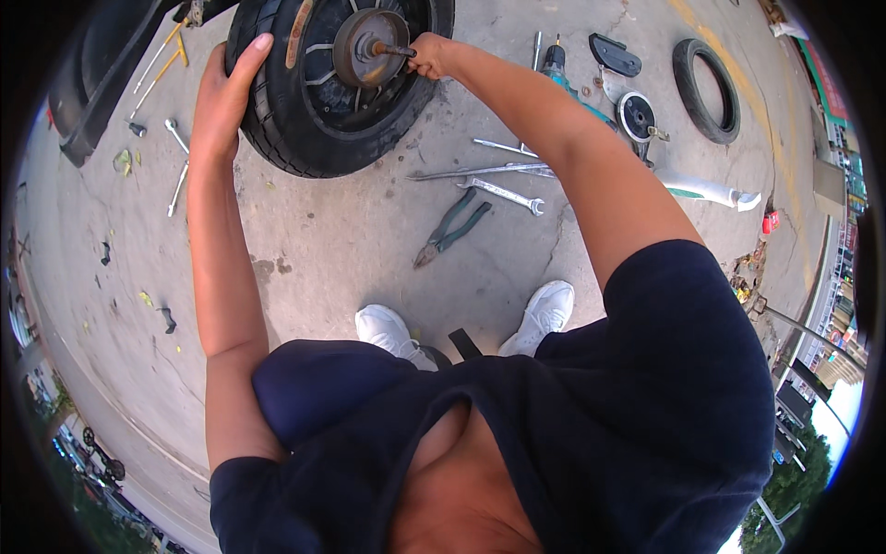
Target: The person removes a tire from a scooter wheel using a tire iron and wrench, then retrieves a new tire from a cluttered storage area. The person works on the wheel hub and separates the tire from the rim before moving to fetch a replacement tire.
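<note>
Okay, so the wheel is showing up around 11 o'clock, left hand clasping its tread at 9, thumb spread, right hand seemingly pinching the axle tip. Probably heavy and stiff; I'd be holding that chunky tread at 9 and 3.

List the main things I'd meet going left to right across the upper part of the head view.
Silver wrench → wheel → power drill → loose tire.
</note>
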`<action>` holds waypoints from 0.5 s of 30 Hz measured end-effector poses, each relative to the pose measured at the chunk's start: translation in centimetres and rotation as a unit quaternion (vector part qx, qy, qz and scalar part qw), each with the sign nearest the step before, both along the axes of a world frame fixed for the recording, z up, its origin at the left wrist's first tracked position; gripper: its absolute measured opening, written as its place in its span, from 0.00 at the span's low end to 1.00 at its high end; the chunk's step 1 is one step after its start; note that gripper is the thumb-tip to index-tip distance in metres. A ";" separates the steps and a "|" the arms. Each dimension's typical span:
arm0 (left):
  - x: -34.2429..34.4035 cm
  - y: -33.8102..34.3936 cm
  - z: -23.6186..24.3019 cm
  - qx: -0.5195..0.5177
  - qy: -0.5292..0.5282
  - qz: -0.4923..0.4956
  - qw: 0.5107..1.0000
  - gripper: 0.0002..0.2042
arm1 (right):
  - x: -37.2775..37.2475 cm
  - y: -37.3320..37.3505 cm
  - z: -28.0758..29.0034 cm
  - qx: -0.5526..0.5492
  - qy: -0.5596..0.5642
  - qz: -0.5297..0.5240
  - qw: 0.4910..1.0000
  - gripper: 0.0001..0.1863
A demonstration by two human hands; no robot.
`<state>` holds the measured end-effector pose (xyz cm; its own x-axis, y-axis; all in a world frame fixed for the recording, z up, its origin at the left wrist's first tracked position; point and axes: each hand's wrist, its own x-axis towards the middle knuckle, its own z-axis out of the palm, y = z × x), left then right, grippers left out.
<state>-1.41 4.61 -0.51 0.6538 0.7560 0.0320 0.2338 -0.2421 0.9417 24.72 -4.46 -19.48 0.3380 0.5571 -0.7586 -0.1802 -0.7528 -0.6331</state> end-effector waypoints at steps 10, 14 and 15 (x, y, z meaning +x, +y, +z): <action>0.3 1.3 -0.4 -0.006 -0.003 0.005 1.000 0.35 | -0.6 -3.6 3.7 0.099 -0.269 0.265 0.920 0.15; -0.5 3.6 -0.9 -0.119 -0.061 -0.023 0.991 0.35 | -1.9 -10.6 7.1 0.152 -0.295 0.283 0.900 0.15; 0.2 3.1 -0.6 -0.119 -0.055 -0.033 0.991 0.35 | -1.5 -13.3 6.3 0.141 -0.305 0.324 0.884 0.14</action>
<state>-1.18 7.71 -1.13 0.7044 0.7064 -0.0687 0.1185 -0.0216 0.9927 23.19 -17.80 -13.22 0.1766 0.9220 -0.3445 0.6716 -0.3687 -0.6426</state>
